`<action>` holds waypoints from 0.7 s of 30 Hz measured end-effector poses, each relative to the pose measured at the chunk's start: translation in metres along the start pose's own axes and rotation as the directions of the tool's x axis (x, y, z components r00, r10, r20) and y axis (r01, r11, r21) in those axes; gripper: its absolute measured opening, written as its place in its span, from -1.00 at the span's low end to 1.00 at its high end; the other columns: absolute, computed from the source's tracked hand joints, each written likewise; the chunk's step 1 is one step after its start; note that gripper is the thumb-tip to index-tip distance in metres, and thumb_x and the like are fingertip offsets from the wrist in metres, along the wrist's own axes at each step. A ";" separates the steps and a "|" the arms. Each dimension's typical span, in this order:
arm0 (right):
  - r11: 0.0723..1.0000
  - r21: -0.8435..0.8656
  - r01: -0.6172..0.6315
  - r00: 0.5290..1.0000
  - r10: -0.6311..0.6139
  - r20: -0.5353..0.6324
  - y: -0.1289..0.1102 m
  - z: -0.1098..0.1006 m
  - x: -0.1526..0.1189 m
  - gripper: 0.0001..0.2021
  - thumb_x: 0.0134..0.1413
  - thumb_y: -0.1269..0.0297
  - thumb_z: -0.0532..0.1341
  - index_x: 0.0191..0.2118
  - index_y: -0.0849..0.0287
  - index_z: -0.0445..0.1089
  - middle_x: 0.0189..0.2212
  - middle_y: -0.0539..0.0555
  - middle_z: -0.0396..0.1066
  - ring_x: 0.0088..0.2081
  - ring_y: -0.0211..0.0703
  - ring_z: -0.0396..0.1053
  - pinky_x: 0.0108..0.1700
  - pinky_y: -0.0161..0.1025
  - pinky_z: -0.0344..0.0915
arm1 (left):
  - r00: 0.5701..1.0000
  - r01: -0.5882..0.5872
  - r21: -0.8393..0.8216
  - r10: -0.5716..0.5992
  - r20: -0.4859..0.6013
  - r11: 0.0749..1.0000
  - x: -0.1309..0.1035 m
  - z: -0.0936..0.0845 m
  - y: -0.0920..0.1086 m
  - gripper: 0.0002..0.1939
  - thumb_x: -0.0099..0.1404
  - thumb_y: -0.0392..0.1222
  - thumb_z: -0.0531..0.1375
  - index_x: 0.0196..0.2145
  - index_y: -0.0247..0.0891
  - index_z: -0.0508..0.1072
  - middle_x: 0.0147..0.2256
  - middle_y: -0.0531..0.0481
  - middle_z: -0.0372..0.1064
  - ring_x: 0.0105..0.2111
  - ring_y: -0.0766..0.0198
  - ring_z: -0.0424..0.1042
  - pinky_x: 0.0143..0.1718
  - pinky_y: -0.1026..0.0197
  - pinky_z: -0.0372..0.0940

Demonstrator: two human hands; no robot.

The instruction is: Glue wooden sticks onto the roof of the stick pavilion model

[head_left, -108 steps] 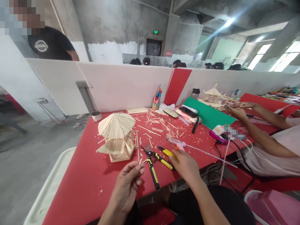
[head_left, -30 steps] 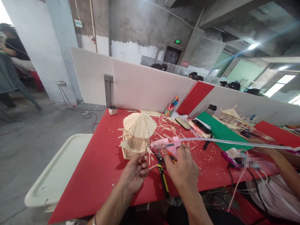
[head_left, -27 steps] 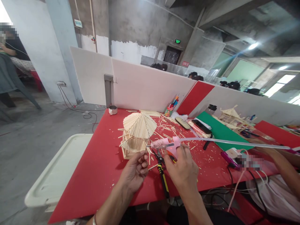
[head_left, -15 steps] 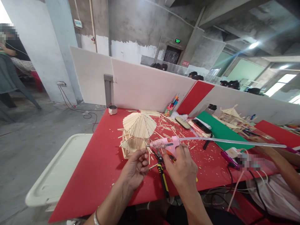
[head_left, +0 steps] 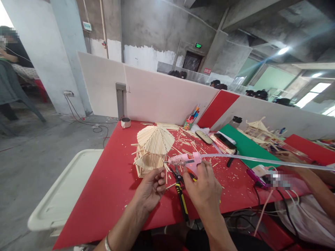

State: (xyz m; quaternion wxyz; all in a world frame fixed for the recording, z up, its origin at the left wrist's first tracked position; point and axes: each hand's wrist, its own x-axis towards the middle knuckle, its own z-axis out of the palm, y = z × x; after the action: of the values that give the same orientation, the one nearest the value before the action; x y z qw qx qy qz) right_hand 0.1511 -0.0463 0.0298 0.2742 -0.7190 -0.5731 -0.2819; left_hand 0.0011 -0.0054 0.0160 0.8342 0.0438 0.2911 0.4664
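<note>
My right hand (head_left: pixel 205 184) is wrapped round the handle of a pink hot glue gun (head_left: pixel 184 159), with a long clear glue stick (head_left: pixel 243 158) running out of its back to the right. The gun's nozzle points left, just above the fingertips of my left hand (head_left: pixel 153 184). Those fingers are pinched together; what they hold, if anything, is too small to make out. Right behind them stands a small pavilion model (head_left: pixel 154 146) of wooden sticks with a pointed roof. Pliers (head_left: pixel 181 197) with black and yellow handles lie on the table between my hands.
Loose sticks and chips (head_left: pixel 187 139) litter the red tabletop (head_left: pixel 104 202). At the back are a tape roll (head_left: pixel 126 122) and a cup of markers (head_left: pixel 190 120). A phone (head_left: pixel 224 141), a green sheet (head_left: pixel 248 148) and a co-worker's arm (head_left: pixel 309 177) are on the right.
Hardly anything differs. The glue gun has shifted very slightly right, and the far end of its glue stick sits a little lower. My left hand keeps its pinch in place.
</note>
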 end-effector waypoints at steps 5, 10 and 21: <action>1.000 0.003 -0.004 1.000 0.004 0.005 0.000 0.000 0.000 -0.74 0.12 0.13 0.09 -0.21 0.22 0.32 -0.18 0.20 0.36 -0.25 -0.11 0.36 -0.38 -0.27 0.18 | 0.997 0.059 -0.025 -0.058 0.047 0.998 0.001 -0.003 -0.001 -0.77 0.16 -0.46 0.18 -0.59 -0.33 0.25 -0.60 0.09 0.20 -0.71 0.56 0.09 -0.78 0.51 -0.04; 1.000 -0.008 -0.002 1.000 0.002 -0.009 0.000 -0.001 0.000 -0.75 0.13 0.13 0.07 -0.21 0.21 0.31 -0.19 0.19 0.37 -0.26 -0.11 0.37 -0.39 -0.27 0.19 | 0.995 0.071 -0.069 -0.065 0.078 0.995 0.003 -0.004 -0.002 -0.86 0.17 -0.48 0.16 -0.49 -0.36 0.31 -0.57 0.09 0.20 -0.69 0.55 0.13 -0.76 0.52 -0.02; 0.999 -0.022 0.025 0.998 -0.026 -0.054 0.000 0.000 0.001 -0.74 0.13 0.16 0.07 -0.19 0.24 0.30 -0.14 0.24 0.37 -0.24 -0.06 0.39 -0.38 -0.25 0.22 | 0.983 0.132 -0.030 -0.127 0.132 0.991 0.004 -0.011 -0.007 -0.83 0.17 -0.46 0.19 -0.54 -0.37 0.31 -0.60 0.10 0.18 -0.70 0.57 0.10 -0.75 0.52 -0.04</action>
State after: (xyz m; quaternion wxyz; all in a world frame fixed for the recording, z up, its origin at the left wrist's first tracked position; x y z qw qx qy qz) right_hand 0.1515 -0.0456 0.0307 0.2785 -0.7065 -0.5715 -0.3110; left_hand 0.0023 -0.0088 0.0028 0.8806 0.0387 0.2295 0.4127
